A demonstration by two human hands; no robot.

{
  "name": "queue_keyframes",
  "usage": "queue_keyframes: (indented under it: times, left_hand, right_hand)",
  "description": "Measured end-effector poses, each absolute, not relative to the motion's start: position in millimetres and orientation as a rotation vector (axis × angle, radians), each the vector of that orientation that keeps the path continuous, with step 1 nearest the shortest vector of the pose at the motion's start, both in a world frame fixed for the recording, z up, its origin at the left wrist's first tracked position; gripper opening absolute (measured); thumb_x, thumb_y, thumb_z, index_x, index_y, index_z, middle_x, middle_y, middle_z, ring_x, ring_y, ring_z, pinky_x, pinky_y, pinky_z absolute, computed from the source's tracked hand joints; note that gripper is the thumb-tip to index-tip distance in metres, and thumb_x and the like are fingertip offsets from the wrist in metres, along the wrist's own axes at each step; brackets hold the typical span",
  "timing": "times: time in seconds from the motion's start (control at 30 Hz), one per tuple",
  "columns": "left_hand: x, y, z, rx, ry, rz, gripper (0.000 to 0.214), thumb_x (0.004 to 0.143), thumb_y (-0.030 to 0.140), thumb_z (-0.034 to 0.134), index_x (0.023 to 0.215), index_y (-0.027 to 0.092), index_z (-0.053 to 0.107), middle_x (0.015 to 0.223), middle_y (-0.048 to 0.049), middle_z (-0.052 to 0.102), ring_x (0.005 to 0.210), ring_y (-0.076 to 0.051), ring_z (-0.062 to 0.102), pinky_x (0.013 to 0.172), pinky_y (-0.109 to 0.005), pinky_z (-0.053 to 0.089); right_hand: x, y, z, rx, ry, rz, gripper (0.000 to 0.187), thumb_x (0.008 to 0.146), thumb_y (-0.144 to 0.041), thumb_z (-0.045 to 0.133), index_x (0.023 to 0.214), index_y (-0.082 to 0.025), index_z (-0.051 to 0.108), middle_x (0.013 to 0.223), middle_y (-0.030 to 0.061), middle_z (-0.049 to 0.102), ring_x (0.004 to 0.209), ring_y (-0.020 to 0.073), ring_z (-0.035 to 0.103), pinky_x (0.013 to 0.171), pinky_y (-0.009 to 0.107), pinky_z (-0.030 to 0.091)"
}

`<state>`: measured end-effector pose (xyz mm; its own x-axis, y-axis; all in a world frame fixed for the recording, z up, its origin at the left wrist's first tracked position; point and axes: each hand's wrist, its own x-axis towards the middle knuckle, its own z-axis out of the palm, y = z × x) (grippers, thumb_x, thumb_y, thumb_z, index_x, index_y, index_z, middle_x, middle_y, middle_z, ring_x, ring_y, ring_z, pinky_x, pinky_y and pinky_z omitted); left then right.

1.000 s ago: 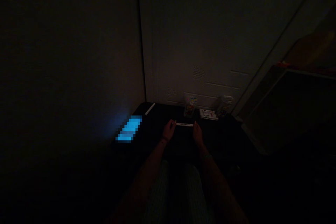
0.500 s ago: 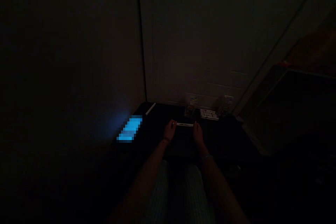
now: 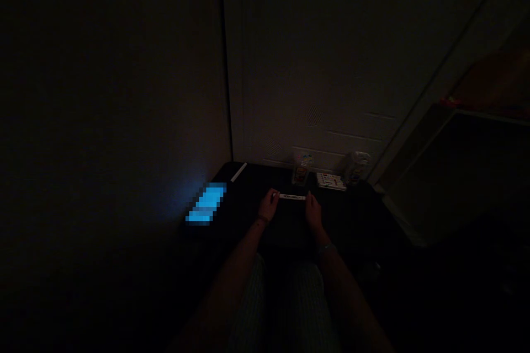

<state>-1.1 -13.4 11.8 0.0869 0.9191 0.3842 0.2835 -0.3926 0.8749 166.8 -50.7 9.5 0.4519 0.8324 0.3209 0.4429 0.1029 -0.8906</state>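
The room is very dark. A slim white stick-like object [image 3: 292, 197] is held level over a dark table [image 3: 356, 215]. My left hand [image 3: 268, 207] pinches its left end and my right hand [image 3: 313, 210] pinches its right end. Both forearms reach forward from the bottom of the view over my striped trousers. What the white object is cannot be made out.
A glowing blue screen [image 3: 206, 204] lies on the table's left side. A second white stick [image 3: 239, 172] lies at the far left corner. Small packets [image 3: 301, 168] and a printed card [image 3: 330, 180] stand along the back by the pale wall. A dark box [image 3: 459, 171] sits at right.
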Motion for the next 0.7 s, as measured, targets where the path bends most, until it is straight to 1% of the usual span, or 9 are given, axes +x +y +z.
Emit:
queue_keyframes:
  times: [0.13, 0.27, 0.47, 0.7]
  left_hand:
    - [-0.2, -15.1, 13.0, 1.759, 1.149, 1.285, 0.025, 0.077, 0.042, 0.039, 0.079, 0.02, 0.052, 0.064, 0.0032, 0.051, 0.06, -0.009, 0.045, 0.059, -0.019, 0.036]
    - [0.4, -16.0, 12.3, 1.745, 1.163, 1.249, 0.029, 0.077, 0.044, 0.038, 0.08, 0.02, 0.053, 0.062, 0.0032, 0.051, 0.059, -0.009, 0.046, 0.057, -0.02, 0.035]
    - [2.6, -11.1, 7.7, 1.71, 1.242, 1.293, 0.035, 0.078, 0.045, 0.037, 0.077, 0.015, 0.056, 0.068, -0.0004, 0.054, 0.063, -0.01, 0.047, 0.061, -0.022, 0.036]
    - [2.1, -15.1, 11.4, 1.828, 1.208, 1.202, 0.037, 0.078, 0.046, 0.034, 0.076, 0.016, 0.055, 0.067, 0.0005, 0.054, 0.062, -0.01, 0.047, 0.061, -0.021, 0.036]
  right_hand:
    - [167.9, -50.7, 9.1, -1.521, -1.1, 0.419, 0.053, 0.079, -0.055, 0.025, 0.086, -0.015, 0.059, 0.081, 0.0071, 0.063, 0.07, 0.0153, 0.053, 0.063, 0.023, 0.035]
    - [168.7, -49.9, 8.6, -1.534, -1.072, 0.396, 0.05, 0.079, -0.054, 0.026, 0.086, -0.016, 0.057, 0.081, 0.0068, 0.062, 0.07, 0.0149, 0.053, 0.063, 0.023, 0.034]
    - [169.8, -51.3, 9.2, -1.486, -1.084, 0.438, 0.048, 0.079, -0.054, 0.026, 0.082, -0.016, 0.056, 0.076, 0.0058, 0.06, 0.067, 0.0141, 0.051, 0.062, 0.022, 0.034]
    - [171.6, -50.4, 6.5, -1.404, -1.047, 0.481, 0.048, 0.078, -0.056, 0.027, 0.08, -0.016, 0.053, 0.073, 0.0029, 0.057, 0.064, 0.0113, 0.048, 0.058, 0.021, 0.035]
